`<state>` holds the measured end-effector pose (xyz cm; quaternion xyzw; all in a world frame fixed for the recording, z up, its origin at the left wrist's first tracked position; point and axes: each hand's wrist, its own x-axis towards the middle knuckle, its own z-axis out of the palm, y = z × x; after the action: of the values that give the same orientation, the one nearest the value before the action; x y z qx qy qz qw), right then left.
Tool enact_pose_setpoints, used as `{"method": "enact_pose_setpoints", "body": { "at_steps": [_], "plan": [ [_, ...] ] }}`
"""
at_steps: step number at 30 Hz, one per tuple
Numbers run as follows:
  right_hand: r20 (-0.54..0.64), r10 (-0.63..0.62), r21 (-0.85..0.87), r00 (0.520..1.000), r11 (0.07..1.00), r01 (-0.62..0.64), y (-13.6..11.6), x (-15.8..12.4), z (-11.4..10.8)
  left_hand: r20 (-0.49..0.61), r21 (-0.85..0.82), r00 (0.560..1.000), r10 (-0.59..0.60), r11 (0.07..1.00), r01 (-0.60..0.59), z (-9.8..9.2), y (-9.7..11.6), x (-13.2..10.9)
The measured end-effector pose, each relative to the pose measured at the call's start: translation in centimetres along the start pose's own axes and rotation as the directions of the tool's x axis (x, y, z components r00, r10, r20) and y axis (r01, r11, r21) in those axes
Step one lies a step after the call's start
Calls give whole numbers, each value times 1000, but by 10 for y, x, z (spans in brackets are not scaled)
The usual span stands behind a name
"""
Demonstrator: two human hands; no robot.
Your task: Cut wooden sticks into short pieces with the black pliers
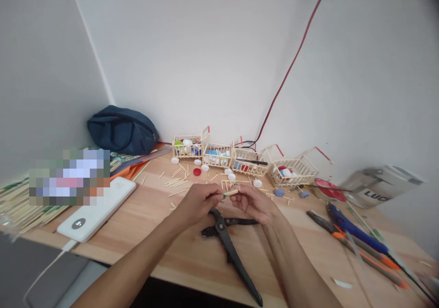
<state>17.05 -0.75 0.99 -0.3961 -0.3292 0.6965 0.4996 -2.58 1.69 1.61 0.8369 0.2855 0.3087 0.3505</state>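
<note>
My left hand (200, 202) is closed, its fingertips pinching one end of a small bundle of short wooden sticks (230, 192) with a green tip. Opposite it, my right hand (254, 203) has its thumb and fingers on the other end. How many sticks are in the bundle I cannot make out. Black pruning shears (233, 248) lie with jaws apart on the wooden table (181, 257), below my hands. Just beyond my fingers rests a flat frame of sticks (236, 182), partly hidden. Cut stick pieces (177, 181) are scattered to the left.
Miniature stick-built carts (293, 175) filled with bottle caps line the wall. At right are pliers (356, 246), a blue glue gun (356, 228) and a clear container (380, 187). Left are a white power bank (99, 207), skewers (20, 207) and a blue bag (121, 130).
</note>
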Motion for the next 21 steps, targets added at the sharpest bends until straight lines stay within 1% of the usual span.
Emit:
{"method": "enact_pose_setpoints", "body": {
  "at_steps": [2,4,6,8,10,12,13,14,16,19,21],
  "plan": [
    [17,10,-22,1000,1000,-9,-1,-2,0,-12,147,999,34,989,-32,2,2,-2],
    [29,16,-41,999,999,-15,-3,-5,2,-12,282,998,64,958,-58,6,3,-5],
    [43,18,-54,999,998,-16,-5,-9,7,-13,367,996,84,927,-73,8,5,-10],
    [83,14,-73,996,997,-8,-6,-16,13,-32,352,995,90,933,-73,7,11,-17],
    [159,9,-106,987,994,8,-8,-28,20,-29,220,997,65,974,-57,3,21,-26],
    [247,13,-154,969,988,26,-8,-45,28,41,64,999,36,997,-38,-2,34,-38],
    [281,14,-181,960,983,38,-7,-54,32,79,28,996,39,999,-41,-5,41,-44],
    [301,15,-197,953,979,47,-5,-64,36,99,29,994,53,998,-56,-6,46,-51],
    [308,20,-184,951,982,39,1,-80,43,103,125,990,97,986,-110,-5,55,-64],
    [256,15,-90,967,996,8,15,-99,49,109,301,980,167,934,-193,2,59,-81],
    [235,10,-45,972,999,1,23,-107,50,130,355,974,184,909,-219,8,60,-89]
  ]
}}
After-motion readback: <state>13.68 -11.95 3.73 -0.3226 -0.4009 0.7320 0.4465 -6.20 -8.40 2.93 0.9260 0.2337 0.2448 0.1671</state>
